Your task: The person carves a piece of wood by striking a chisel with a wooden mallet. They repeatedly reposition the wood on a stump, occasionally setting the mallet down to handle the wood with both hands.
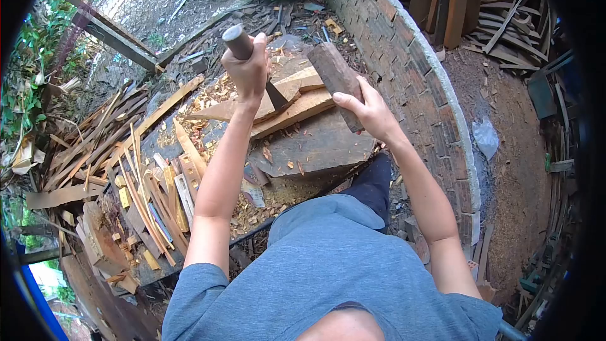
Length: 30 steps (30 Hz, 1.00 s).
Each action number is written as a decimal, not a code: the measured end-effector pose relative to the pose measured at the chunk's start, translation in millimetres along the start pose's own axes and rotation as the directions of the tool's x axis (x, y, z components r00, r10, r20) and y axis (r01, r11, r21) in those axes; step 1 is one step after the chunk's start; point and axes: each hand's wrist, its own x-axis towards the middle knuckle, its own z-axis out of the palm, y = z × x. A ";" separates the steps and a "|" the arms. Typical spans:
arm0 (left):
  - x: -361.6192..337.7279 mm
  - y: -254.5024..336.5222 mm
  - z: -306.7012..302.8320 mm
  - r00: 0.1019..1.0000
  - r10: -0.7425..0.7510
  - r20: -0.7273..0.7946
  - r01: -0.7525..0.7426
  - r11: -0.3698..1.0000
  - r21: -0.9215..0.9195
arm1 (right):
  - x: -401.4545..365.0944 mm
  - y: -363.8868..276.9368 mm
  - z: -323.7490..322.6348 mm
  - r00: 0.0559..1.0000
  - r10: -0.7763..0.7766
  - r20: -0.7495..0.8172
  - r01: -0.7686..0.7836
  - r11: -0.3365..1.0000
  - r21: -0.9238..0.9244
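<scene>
My left hand (247,77) is wrapped around the thick round handle of a chisel (276,96). Its dark, flat blade slants down to the cut in a light-brown timber piece (297,112). In my right hand (374,112) is a dark rectangular wooden block (336,76), raised at a tilt over the right part of the timber, apart from the chisel. The timber has a freshly carved, sloping upper face. Beneath it is a broad, weathered wooden block (315,151). The chisel's cutting edge is hard to make out against the wood.
Wood chips (211,104) are scattered around the timber. Piled offcuts and sticks (151,196) lie to the left. A low curved brick wall (404,57) runs along the right, with stacked boards (514,28) beyond it. A wire fence (145,12) stands at the back left.
</scene>
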 end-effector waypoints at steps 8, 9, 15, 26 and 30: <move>-4.2 -15.6 -4.7 0.999 0.047 0.024 -0.048 0.997 0.060 | 0.0 -7.6 1.4 1.000 -0.018 -0.003 0.018 1.000 0.014; -7.0 -12.3 -3.4 0.999 0.032 0.028 -0.033 0.999 0.038 | -0.3 -9.5 0.0 1.000 -0.017 -0.004 0.017 1.000 0.011; -5.5 -1.4 1.1 1.000 0.008 0.022 -0.008 1.000 0.007 | 1.2 -6.4 3.8 0.999 -0.044 -0.012 0.044 0.999 0.006; -6.4 -1.3 -1.3 1.000 0.013 0.010 -0.013 1.000 -0.018 | 0.5 -8.5 4.8 0.999 -0.032 -0.008 0.032 0.999 0.008; -3.1 -2.5 0.3 1.000 0.028 0.013 -0.028 1.000 -0.008 | 1.0 -9.1 4.0 0.999 -0.032 -0.006 0.031 0.999 -0.028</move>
